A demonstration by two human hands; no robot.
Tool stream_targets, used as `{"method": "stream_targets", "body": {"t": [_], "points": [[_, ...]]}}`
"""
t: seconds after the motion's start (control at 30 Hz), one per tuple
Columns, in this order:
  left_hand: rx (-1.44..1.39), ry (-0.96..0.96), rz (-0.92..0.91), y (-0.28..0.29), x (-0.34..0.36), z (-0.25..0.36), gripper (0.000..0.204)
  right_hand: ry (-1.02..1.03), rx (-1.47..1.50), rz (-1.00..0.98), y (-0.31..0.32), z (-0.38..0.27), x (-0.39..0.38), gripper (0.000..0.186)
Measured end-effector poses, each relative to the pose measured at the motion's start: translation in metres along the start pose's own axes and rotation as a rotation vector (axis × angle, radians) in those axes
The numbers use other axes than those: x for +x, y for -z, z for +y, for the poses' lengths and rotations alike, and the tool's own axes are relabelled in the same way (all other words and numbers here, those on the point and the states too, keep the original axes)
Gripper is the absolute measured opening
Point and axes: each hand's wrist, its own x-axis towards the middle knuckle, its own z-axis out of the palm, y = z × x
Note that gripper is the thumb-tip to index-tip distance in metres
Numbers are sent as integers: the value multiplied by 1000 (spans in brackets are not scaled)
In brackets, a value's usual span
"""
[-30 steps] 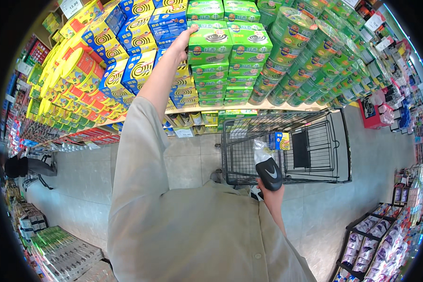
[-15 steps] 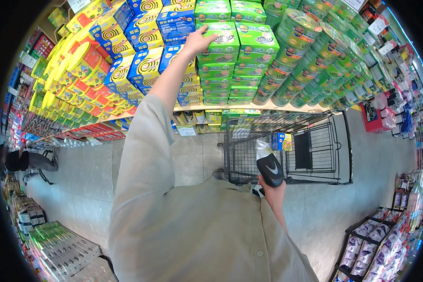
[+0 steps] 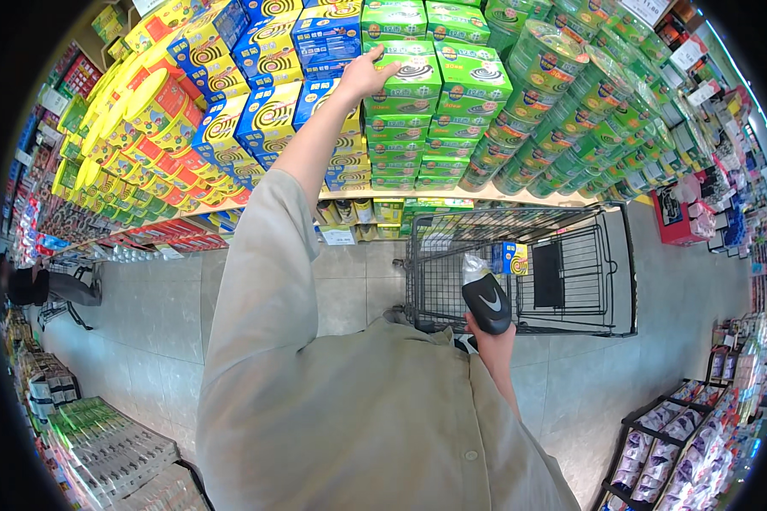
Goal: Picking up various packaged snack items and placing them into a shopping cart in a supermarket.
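My left hand [image 3: 363,78] reaches up to the stacked shelf, its thumb and fingers apart. The fingertips rest at the upper left edge of a green mosquito-coil box [image 3: 413,78], near the top of its stack. Just left of the hand are blue and yellow mosquito-coil boxes [image 3: 268,115] with spiral pictures. Low by my body, my right hand [image 3: 496,342] is closed around a black barcode scanner [image 3: 487,305], whose rounded head carries a grey curved mark. The grip is mostly hidden beneath that head. A silvery, clear-looking piece [image 3: 475,268] shows just past it; I cannot tell what it is.
A black wire shopping cart [image 3: 548,274] stands against the shelf on the right, with a small blue and yellow box [image 3: 514,258] in it. Green cylindrical tubs [image 3: 547,60] and yellow tubs [image 3: 158,98] flank the boxes. Behind me are a rack [image 3: 656,443] and stacked goods [image 3: 115,447].
The whole view has shifted very slightly. My left hand stays at the green box, and my right hand still holds the barcode scanner over the cart's near side.
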Motion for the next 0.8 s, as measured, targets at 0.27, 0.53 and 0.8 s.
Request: {"method": "stream_targets", "body": {"t": [0.27, 0.53, 0.8], "points": [[-15, 22, -54, 4, 6, -6, 80, 30, -18, 16, -4, -9, -4, 19], [32, -18, -18, 5, 1, 2, 78, 26, 0, -4, -9, -9, -6, 22], [413, -458, 221, -12, -19, 2, 73, 49, -17, 37, -13, -11, 0, 19]]}}
